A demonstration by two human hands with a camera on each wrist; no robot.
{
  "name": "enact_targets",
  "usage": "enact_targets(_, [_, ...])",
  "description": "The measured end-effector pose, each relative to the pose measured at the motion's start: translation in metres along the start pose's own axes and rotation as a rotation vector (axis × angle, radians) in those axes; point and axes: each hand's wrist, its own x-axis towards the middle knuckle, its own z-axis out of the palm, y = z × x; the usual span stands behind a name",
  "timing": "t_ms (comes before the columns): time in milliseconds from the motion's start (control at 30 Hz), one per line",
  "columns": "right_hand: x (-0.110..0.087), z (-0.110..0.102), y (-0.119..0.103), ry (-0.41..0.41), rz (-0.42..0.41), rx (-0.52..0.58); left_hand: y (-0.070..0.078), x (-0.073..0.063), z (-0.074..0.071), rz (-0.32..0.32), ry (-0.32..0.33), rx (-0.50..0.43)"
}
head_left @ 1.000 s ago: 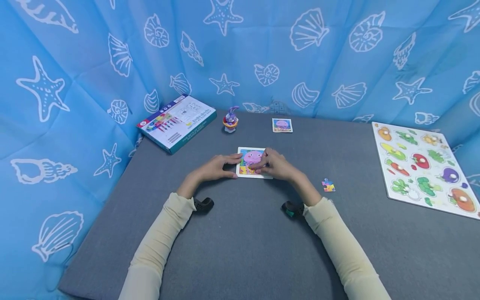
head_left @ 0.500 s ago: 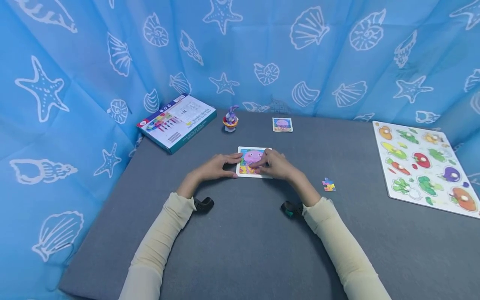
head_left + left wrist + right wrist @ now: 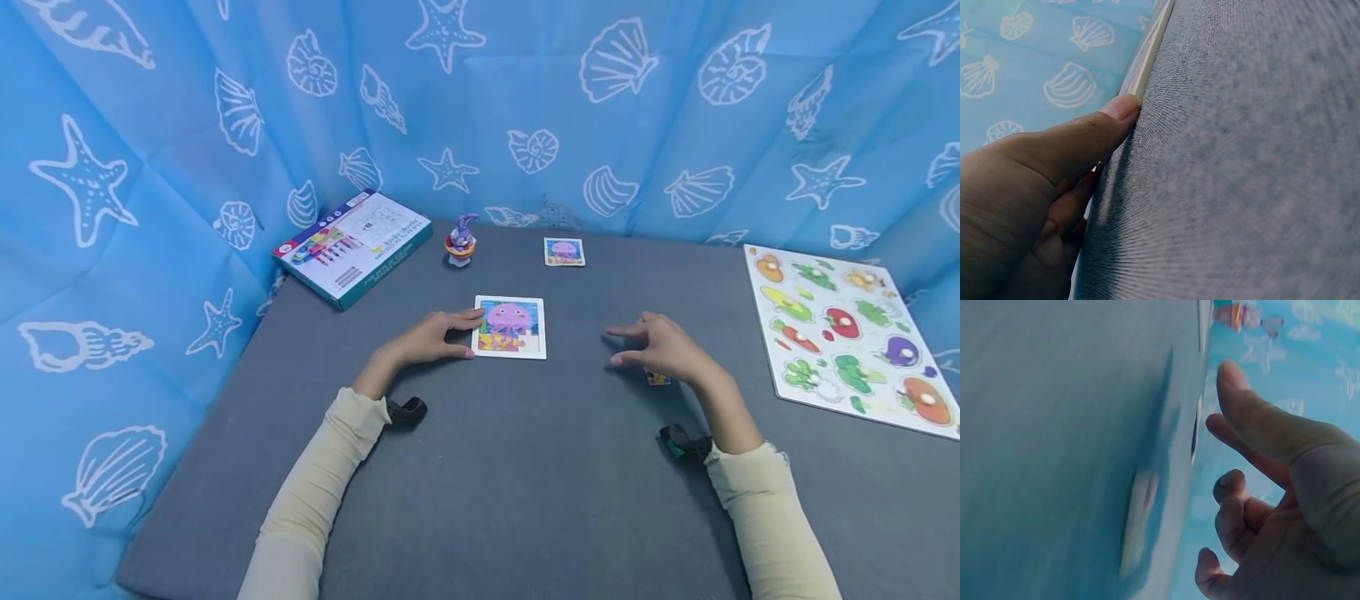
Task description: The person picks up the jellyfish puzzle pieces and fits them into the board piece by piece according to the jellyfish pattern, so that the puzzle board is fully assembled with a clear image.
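Observation:
A square jigsaw puzzle in a white frame (image 3: 542,333) lies on the table, showing a pink jellyfish. Its lower right corner has a pale bare patch. My left hand (image 3: 429,337) holds the frame by its left side; in the left wrist view the thumb (image 3: 1121,107) presses against the frame's edge. To the right, my right hand (image 3: 663,343) is above the table with thumb and index finger apart and nothing between them. Partly hidden under it lies a loose puzzle piece (image 3: 657,379), blurred in the right wrist view as a small flat piece (image 3: 1138,525).
Behind the puzzle lies a small jellyfish picture card (image 3: 564,252). A purple rabbit figurine (image 3: 461,242) stands left of it, beside a flat box (image 3: 356,246). On the right is a vegetable peg board (image 3: 855,333). A blue shell-print curtain (image 3: 525,108) borders the grey table (image 3: 480,500).
My right hand has left the puzzle and moved right, over the loose piece, uncovering the puzzle's right side with its pale corner patch. The left hand stays at the frame.

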Motion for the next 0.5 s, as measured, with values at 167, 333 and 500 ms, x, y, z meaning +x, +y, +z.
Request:
enact_targets(167, [-0.020, -0.010, 0.019, -0.078, 0.061, 0.025, -0.001, 0.000, -0.001, 0.000, -0.003, 0.006])
enact_targets(333, [-0.028, -0.009, 0.029, -0.085, 0.015, 0.006, 0.000, 0.000, 0.000, -0.009, -0.012, 0.006])
enact_targets(500, [-0.031, -0.008, 0.033, -0.070, -0.005, 0.021, 0.000, 0.000, 0.000, -0.010, -0.014, 0.016])
